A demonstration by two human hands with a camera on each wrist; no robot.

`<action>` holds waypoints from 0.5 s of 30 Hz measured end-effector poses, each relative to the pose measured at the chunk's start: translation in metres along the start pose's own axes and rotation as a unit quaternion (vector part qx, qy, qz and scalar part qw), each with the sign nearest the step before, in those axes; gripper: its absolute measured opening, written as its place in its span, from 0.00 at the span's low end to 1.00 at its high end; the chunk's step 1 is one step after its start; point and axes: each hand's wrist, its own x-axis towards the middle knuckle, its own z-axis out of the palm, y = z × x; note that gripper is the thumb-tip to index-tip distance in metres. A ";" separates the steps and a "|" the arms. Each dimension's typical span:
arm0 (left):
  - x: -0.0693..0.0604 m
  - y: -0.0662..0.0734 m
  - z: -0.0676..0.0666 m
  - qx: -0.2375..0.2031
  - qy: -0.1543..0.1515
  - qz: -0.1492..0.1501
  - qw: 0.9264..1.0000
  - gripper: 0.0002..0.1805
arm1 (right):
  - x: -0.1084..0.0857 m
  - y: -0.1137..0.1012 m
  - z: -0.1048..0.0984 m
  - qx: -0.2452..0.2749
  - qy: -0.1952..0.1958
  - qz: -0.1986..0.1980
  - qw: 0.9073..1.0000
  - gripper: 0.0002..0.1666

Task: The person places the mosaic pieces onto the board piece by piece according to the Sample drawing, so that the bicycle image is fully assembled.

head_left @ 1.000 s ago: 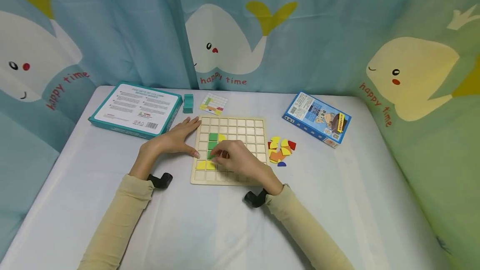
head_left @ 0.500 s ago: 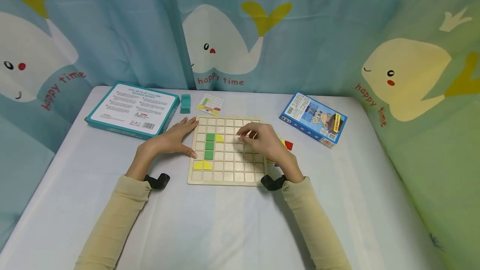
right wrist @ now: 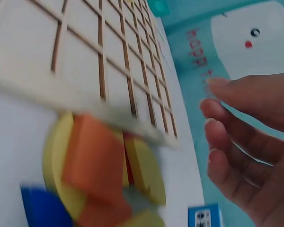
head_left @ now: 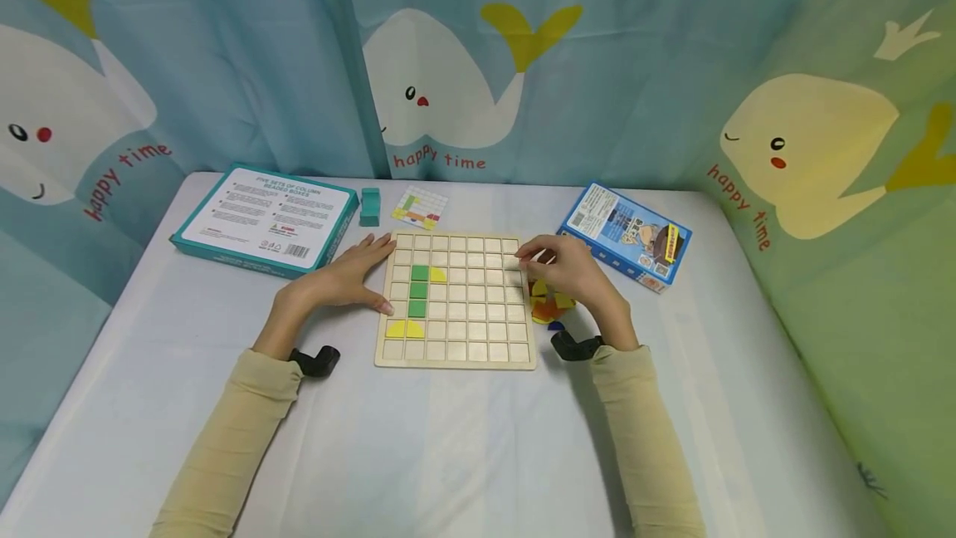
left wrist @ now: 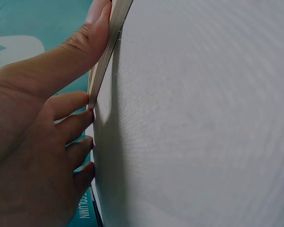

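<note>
Fingers of our left hand point(head_left: 347, 276) spread against the gridded board point(head_left: 457, 329); our right hand point(head_left: 566, 271) curls bare, its thumb-to-finger gap narrow. A whale-print curtain point(head_left: 635, 106) backs our white tabletop point(head_left: 418, 455) — on it the near-square board lies flat, columns pointing away from us. Only the right wrist view shows thick sides on the pieces point(right wrist: 97, 156).

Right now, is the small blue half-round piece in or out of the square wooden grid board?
Out: the blue half-round piece lies on the white tabletop outside the wooden grid board, beside yellow and orange pieces.
</note>
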 end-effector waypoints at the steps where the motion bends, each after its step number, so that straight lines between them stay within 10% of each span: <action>1: 0.000 0.000 0.000 -0.001 0.001 0.000 1.000 0.62 | 0.000 0.002 -0.001 0.000 -0.002 0.007 1.000 0.11; 15: -0.002 0.000 0.000 -0.005 -0.001 0.002 1.000 0.61 | -0.004 0.035 -0.020 0.017 -0.096 0.069 0.993 0.15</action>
